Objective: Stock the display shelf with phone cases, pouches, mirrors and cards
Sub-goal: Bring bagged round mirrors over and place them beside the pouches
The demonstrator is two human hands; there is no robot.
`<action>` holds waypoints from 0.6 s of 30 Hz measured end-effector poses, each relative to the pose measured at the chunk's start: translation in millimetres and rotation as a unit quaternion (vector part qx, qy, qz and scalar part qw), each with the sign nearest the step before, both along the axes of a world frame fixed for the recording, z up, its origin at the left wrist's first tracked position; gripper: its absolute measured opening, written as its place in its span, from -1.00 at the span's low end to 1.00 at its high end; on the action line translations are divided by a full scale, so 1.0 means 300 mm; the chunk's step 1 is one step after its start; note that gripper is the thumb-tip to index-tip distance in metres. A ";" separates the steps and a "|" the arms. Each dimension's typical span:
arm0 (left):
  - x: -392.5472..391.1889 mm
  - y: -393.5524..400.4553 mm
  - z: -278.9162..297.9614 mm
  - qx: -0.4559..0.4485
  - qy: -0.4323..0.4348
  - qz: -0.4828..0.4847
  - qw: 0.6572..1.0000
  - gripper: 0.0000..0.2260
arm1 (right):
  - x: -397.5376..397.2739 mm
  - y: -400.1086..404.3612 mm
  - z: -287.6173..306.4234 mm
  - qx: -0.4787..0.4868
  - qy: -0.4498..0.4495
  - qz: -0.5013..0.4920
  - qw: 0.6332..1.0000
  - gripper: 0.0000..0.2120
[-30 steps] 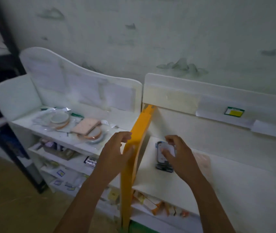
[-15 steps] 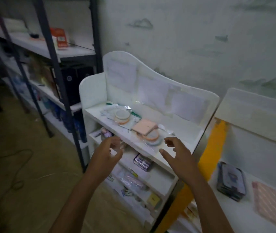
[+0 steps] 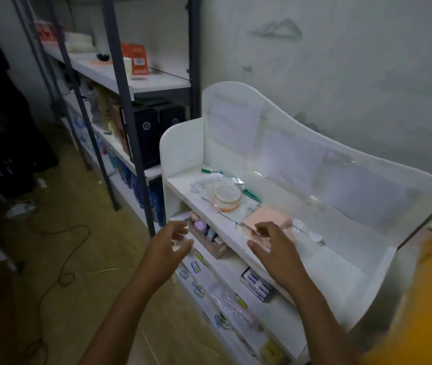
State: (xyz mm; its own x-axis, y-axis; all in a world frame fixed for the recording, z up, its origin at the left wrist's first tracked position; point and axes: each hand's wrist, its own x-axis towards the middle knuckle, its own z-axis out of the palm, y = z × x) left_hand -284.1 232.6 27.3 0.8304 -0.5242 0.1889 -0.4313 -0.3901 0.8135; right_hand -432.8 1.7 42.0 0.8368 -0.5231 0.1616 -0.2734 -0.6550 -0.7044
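Reaching toward the white display shelf (image 3: pixel 183 151), both hands hang empty with fingers loosely spread. The left hand (image 3: pixel 168 252) floats in front of the shelf's second tier, just short of a small basket (image 3: pixel 209 239) of pastel items tucked under the top board. The right hand (image 3: pixel 272 248) hovers over the front edge of the top board, fingers apart and curled, almost on a pink pouch (image 3: pixel 267 219) lying flat there — a posture that reads as readying to pick up or straighten it, though contact cannot be confirmed.

Behind the pouch, further along the top board toward the shelf's left side panel, a round mirror (image 3: pixel 225 197) sits on crinkled clear wrappers, presumably unpacked stock waiting to be tidied. Below the top board, a dark printed box (image 3: pixel 255 284) rests on a lower tier, and small cards (image 3: pixel 195 267) dot the tiers beneath; their details are too blurred to read.

The shelf's boards are smooth white laminate, so flat goods should slide easily. Left of the shelf stands a dark metal rack (image 3: pixel 128 106) with boxes; right of it, an orange panel (image 3: pixel 425 299). The floor in front is tan, with a loose cable (image 3: pixel 70 248) trailing across — and the light is dim.
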 end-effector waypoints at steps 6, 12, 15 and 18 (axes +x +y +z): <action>0.179 -0.132 0.038 0.014 -0.010 0.012 1.000 -0.64 | 0.202 -0.132 0.023 0.022 -0.012 0.008 1.000 -0.61; 0.317 -0.228 -0.010 0.022 0.010 0.013 1.000 -0.65 | 0.354 -0.216 -0.025 0.035 0.000 0.009 0.999 -0.62; 0.403 -0.283 -0.033 0.016 0.025 0.004 1.000 -0.68 | 0.412 -0.265 -0.060 0.044 0.017 -0.002 0.999 -0.62; 0.500 -0.350 -0.071 0.017 0.048 -0.017 0.999 -0.67 | 0.473 -0.318 -0.089 0.044 0.019 -0.027 0.998 -0.63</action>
